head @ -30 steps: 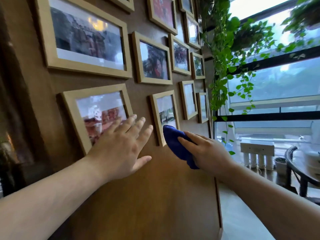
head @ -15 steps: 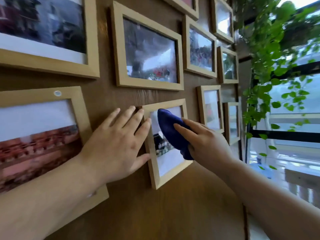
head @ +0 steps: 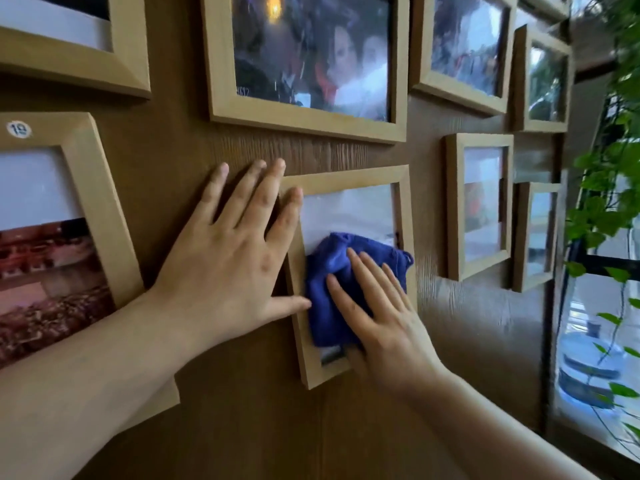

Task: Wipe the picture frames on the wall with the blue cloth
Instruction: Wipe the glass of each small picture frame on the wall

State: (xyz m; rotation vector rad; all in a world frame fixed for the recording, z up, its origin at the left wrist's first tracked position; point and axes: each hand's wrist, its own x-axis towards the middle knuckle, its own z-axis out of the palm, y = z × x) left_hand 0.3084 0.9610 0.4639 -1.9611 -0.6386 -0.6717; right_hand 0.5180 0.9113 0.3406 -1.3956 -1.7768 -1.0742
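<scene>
While left hand [head: 225, 271] lies flat on wooden wall [head: 263, 427], right hand [head: 377, 317] presses blue cloth [head: 329, 271] against frame [head: 346, 178].

Since half a second ago my right hand [head: 384, 317] has gone flat, and the blue cloth [head: 332, 289] is now spread wider under it, lower on the glass of the small frame [head: 346, 176]. My left hand [head: 228, 258] has slid up, so its fingertips reach above the frame's top corner. The camera has come closer to the wall [head: 277, 427]
</scene>
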